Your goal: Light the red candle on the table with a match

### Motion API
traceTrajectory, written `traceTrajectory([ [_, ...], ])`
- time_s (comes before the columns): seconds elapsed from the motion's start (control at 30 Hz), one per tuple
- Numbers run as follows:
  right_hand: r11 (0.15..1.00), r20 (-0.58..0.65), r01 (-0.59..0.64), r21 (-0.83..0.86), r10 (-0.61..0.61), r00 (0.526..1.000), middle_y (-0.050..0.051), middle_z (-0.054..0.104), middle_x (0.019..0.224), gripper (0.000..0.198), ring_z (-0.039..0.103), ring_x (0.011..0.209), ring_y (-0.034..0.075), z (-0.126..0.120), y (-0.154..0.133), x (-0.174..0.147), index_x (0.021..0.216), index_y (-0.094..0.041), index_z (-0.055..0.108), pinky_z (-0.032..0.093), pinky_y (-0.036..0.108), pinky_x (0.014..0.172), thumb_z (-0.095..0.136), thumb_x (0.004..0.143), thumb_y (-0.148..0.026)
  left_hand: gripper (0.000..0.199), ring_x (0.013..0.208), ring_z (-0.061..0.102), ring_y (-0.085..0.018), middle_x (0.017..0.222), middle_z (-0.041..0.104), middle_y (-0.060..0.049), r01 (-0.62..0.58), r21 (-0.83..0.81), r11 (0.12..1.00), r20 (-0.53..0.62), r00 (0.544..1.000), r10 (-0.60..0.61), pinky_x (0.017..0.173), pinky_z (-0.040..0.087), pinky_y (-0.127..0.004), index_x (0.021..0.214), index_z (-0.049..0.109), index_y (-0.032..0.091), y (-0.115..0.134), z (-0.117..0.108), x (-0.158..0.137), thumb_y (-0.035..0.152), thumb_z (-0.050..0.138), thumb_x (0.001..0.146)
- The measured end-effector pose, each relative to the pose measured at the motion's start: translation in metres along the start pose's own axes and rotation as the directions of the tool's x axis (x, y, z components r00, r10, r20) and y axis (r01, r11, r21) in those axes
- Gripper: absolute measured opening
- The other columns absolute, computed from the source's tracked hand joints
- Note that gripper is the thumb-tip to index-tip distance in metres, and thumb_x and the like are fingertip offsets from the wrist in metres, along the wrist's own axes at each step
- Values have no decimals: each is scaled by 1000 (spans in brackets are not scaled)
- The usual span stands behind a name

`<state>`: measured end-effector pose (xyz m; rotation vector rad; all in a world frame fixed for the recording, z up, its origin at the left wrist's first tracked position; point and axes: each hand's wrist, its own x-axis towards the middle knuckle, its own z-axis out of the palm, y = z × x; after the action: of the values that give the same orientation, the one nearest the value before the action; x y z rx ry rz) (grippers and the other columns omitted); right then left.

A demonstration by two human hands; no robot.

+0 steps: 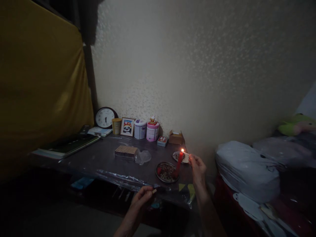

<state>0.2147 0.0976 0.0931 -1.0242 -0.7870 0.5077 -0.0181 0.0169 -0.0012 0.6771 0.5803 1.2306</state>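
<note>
The table [103, 161] is standing against the wall [172, 65]. Your right hand [198, 166] is pinching a match [187, 153] at the flame [182, 150] atop the candle [180, 160], which is rising at the right side of the dish [163, 181]. Your left hand [141, 200] is gripping a tan piece [154, 191].

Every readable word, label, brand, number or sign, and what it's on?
Nothing reads with certainty.
Round clock: dial numerals, too small to quote reliably.
White tin, pink tin: label print, too small.
Small red-and-white box: markings blurred.
Red candle: no text seen.
</note>
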Motion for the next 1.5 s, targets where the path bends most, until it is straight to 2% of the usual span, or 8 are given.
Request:
traceTrajectory([
  [0.33,1000,-3,10,4,-10,1000,-2,66,66,20,61,65,15,-1,-3,-1,67,-21,66,50,28,64,70,59,-39,23,77,62,-16,81,70,-3,-22,-6,1000,16,1000,22,71,44,-25,82,66,18,-4,-3,3,31,75,66],
  [0.5,1000,-3,16,8,-16,1000,-1,67,66,21,61,65,16,-2,-3,1,67,-20,67,50,29,63,70,59,-39,21,70,60,-13,76,68,-1,-8,1,1000,24,1000,8,65,42,-23,82,66,19,-2,-1,2,32,74,67],
  [0.77,1000,2,17,-7,-17,1000,-2,67,66,22,62,64,16,0,0,3,69,-21,67,50,29,62,69,60,-41,24,74,60,-14,79,69,-2,-17,-9,1000,-3,1000,17,69,43,-23,81,66,19,-5,-4,5,33,77,64],
  [0.97,1000,-2,13,-3,-13,1000,-2,67,65,21,61,62,15,1,0,3,69,-21,67,48,28,61,70,60,-39,23,68,60,-12,75,68,-1,-15,-8,1000,-2,1000,14,63,42,-21,82,65,18,-5,-4,3,31,75,66],
  [1.1,1000,11,6,22,-6,1000,-2,67,66,19,60,63,15,-1,-3,1,69,-21,68,49,28,62,71,59,-37,22,75,61,-14,82,69,-2,-17,-20,1000,20,1000,17,69,44,-24,83,65,19,-4,-5,4,30,74,67],
  [1.33,990,40,-44,133,39,998,-4,64,61,18,59,57,12,-7,-17,-6,64,-20,66,50,26,59,75,55,-33,24,71,58,-14,77,66,-2,-24,16,1000,29,999,24,66,43,-25,81,65,18,-5,-4,4,33,75,65],
  [1.5,975,69,-58,215,44,997,-1,65,67,21,60,60,14,-17,-54,-10,65,-21,66,52,27,58,79,51,-31,18,78,58,-15,84,67,-3,-18,14,1000,67,998,17,72,43,-25,84,65,19,-2,-3,1,31,71,71],
])
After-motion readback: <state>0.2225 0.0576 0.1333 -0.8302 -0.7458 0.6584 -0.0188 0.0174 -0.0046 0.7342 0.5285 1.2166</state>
